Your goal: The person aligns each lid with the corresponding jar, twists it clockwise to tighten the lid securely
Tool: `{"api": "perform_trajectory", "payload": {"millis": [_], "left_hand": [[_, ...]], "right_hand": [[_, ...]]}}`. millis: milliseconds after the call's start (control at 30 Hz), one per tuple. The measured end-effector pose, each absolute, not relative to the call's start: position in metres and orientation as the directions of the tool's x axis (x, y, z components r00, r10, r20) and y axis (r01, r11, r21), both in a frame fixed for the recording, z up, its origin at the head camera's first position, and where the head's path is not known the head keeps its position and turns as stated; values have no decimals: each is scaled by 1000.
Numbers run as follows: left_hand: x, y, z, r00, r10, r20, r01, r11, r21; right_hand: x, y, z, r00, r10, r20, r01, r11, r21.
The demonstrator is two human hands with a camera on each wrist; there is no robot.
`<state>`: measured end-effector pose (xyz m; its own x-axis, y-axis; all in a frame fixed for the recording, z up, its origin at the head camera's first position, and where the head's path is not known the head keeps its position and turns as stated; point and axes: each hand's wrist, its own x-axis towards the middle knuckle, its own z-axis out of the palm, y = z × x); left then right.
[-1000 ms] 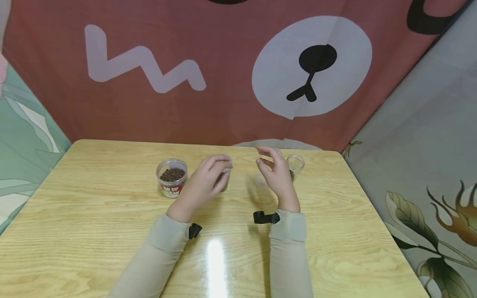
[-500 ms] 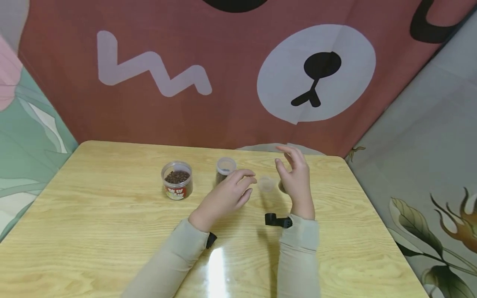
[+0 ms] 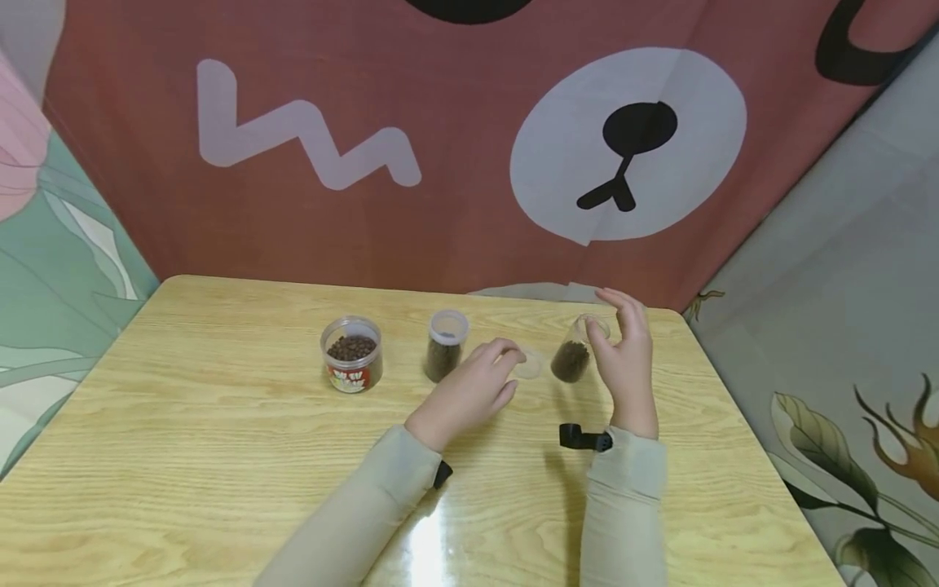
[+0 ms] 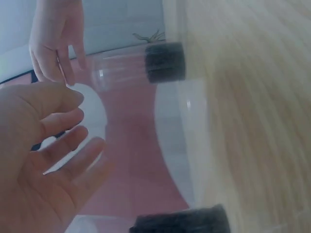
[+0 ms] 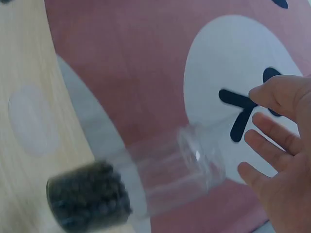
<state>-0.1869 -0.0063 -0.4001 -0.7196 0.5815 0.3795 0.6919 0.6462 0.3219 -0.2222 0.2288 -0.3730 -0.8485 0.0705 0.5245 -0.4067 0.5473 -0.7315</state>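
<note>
My left hand (image 3: 473, 395), fingers relaxed and bent, hovers beside a thin clear round lid (image 3: 529, 364) on the table; its fingertips overlap the lid's left edge in the head view. My right hand (image 3: 629, 359) is raised with thumb and fingers spread, right beside an uncapped clear jar (image 3: 570, 359) part filled with dark granules. The right wrist view shows a gap between its fingers and the jar's open mouth (image 5: 201, 155). Left of the lid stands a second clear jar (image 3: 444, 350) of dark granules with a whitish lid on top.
A wider open tub (image 3: 352, 359) with brown beans and a red label stands at the left on the wooden table (image 3: 242, 456). Behind the table's back edge hangs a reddish cloth (image 3: 293, 236) with a bear face. A patterned cloth hangs at the right.
My left hand has let go of the lidded jar and moved right to the loose lid. My right hand has moved right to beside the uncapped jar. The head view has shifted slightly.
</note>
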Motion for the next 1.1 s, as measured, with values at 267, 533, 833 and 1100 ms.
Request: {"api": "perform_trajectory", "payload": {"millis": [267, 533, 833, 1100], "left_hand": [[-197, 6, -410, -837, 506, 209, 538, 691, 483], [-207, 18, -411, -892, 432, 131, 416, 673, 612], [-221, 30, -425, -915, 401, 46, 334, 688, 645], [-226, 48, -429, -921, 390, 4, 316, 741, 592]], "right_hand": [[-221, 248, -383, -918, 141, 370, -285, 413, -865], [-224, 269, -398, -992, 39, 119, -93, 406, -909], [-227, 274, -411, -1000, -25, 4, -16, 478, -878], [-230, 275, -422, -999, -38, -23, 1, 515, -857]]}}
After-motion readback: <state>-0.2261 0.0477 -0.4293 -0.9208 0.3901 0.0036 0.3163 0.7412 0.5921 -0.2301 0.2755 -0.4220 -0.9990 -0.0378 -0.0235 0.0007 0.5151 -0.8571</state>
